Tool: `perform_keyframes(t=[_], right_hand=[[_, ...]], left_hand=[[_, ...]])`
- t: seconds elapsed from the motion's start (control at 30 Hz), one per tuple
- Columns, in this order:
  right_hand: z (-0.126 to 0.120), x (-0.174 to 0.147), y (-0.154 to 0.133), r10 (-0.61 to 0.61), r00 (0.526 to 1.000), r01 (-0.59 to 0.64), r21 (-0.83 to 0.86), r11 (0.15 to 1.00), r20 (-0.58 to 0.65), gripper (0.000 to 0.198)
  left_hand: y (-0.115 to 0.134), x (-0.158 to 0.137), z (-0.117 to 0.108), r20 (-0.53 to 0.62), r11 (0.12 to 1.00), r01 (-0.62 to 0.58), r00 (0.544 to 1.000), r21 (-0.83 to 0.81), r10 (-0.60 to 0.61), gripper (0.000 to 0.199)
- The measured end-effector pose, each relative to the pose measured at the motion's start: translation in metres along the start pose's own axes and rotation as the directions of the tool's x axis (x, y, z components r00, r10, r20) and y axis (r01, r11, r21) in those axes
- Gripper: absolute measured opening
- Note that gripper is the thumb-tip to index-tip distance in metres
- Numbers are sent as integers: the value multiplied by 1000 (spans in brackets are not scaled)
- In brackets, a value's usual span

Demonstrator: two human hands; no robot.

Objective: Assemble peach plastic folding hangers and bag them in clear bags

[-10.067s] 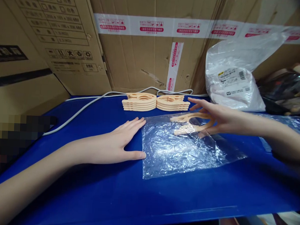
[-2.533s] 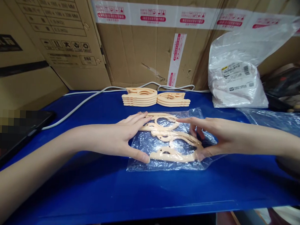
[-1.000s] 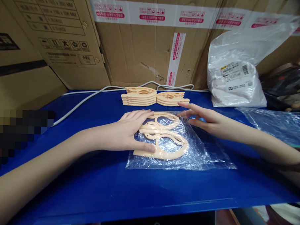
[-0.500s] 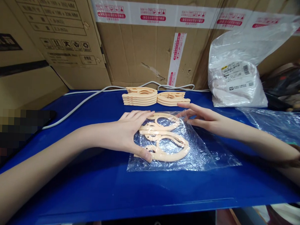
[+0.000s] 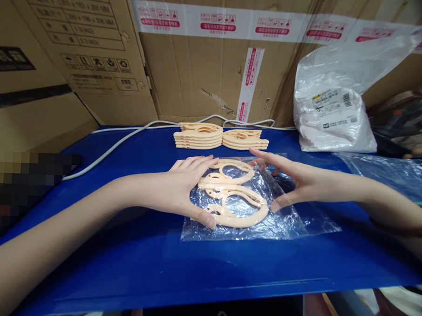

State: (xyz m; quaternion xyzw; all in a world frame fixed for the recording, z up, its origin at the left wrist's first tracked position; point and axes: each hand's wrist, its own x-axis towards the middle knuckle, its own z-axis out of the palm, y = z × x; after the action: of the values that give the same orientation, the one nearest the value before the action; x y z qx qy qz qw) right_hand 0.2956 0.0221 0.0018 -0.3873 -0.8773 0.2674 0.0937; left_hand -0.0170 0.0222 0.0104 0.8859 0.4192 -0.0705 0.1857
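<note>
Cream plastic folding hangers (image 5: pixel 241 221) lie flat inside a clear plastic bag (image 5: pixel 285 229) on the blue tabletop. My left hand (image 5: pixel 171 186) spans the left end of the bagged hangers and grips them, fingertips at the far side and thumb on the near side. At the bag's right side is my right hand (image 5: pixel 297 178), open, with fingers and thumb spread apart. Its thumb is by the right tip of the nearer hanger; whether it touches the bag I cannot tell. Behind the bag stand two stacks of matching hangers, a left stack (image 5: pixel 198 139) and a right stack (image 5: pixel 245 141).
A white cable (image 5: pixel 109 158) runs along the back and left of the blue table (image 5: pixel 178 273). Cardboard boxes (image 5: pixel 200 73) wall off the back and left. At the back right sits a white plastic bag (image 5: pixel 333 121) with a label, and clear plastic film (image 5: pixel 399 173) lies before it.
My right hand has opened wider, its thumb moving toward me and apart from the fingers. My left hand and the bagged hangers have stayed in place; the view has shifted slightly.
</note>
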Motion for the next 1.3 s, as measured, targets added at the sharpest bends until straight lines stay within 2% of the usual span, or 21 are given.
perform_keyframes(t=[0.1, 0.67, 0.8, 0.83, 0.9, 0.97, 1.03, 1.1, 1.17, 1.3], right_hand=[[4, 3, 1, -23, 999, 22, -29, 999, -42, 105], [6, 6, 2, -63, 995, 58, -62, 996, -83, 99], [-11, 6, 3, -58, 997, 56, -53, 997, -42, 76], [-18, 8, 3, -40, 997, 36, -65, 997, -65, 68], [-34, 13, 7, 13, 977, -43, -139, 989, -211, 56], [-50, 23, 14, 31, 919, -140, -251, 958, -393, 50], [-63, 37, 26, -37, 875, -163, -364, 917, -483, 56], [-70, 52, 41, -61, 896, -149, -426, 893, -440, 74], [-71, 67, 56, -23, 937, -130, -409, 903, -349, 88], [-63, 86, 72, 54, 973, -129, -331, 935, -226, 98]], left_hand=[[-1, 0, 1, -5, 1000, -7, 1000, 1, 7, 126], [2, 0, 0, -19, 1000, 4, 1000, -4, -5, 130], [2, -1, -1, -9, 1000, 25, 1000, -7, -25, 129], [2, -1, -1, -8, 1000, 23, 1000, -8, -23, 128], [2, -1, -1, -17, 1000, 8, 1000, -9, -8, 127], [1, -1, 0, -27, 1000, -7, 1000, -7, 7, 126], [1, -1, 0, -27, 1000, -11, 1000, -6, 10, 125], [0, -1, 0, -21, 1000, -15, 1000, -8, 15, 124], [-1, -2, -1, -14, 1000, -19, 1000, -13, 19, 125], [-1, -3, -2, -11, 1000, -22, 1000, -21, 22, 126]])
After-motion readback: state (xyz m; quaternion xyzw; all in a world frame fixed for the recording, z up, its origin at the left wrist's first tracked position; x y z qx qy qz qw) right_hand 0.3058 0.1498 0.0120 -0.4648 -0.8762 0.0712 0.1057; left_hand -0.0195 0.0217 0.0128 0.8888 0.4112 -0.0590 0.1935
